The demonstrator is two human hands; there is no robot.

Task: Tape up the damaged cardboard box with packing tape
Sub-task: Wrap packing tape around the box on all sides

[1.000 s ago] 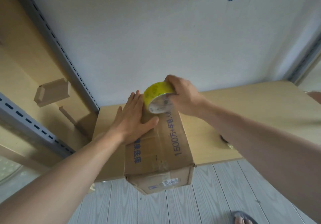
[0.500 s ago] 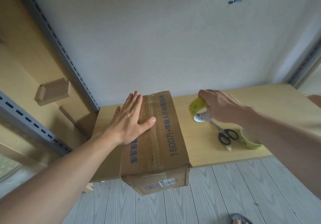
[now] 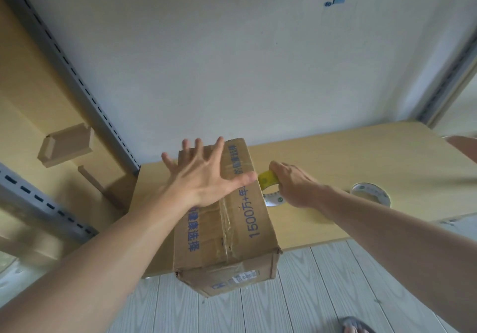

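Observation:
A brown cardboard box (image 3: 232, 234) with blue printing lies on the wooden table (image 3: 361, 157), its near end hanging over the table's front edge. Clear tape runs along its crumpled top seam. My left hand (image 3: 204, 177) is spread flat with fingers apart over the far half of the box top. My right hand (image 3: 294, 185) grips a yellow roll of packing tape (image 3: 271, 190) on the table, right beside the box's right side.
A second tape roll (image 3: 371, 194) lies on the table to the right of my right hand. Slotted metal shelf rails (image 3: 77, 79) and a wooden side panel stand at the left. A white wall is behind. A slippered foot (image 3: 356, 326) is on the grey plank floor.
My right hand took the tape roll off the box top, out to the right, then brought it back beside the box. My left hand moved farther along the box top. The view has shifted.

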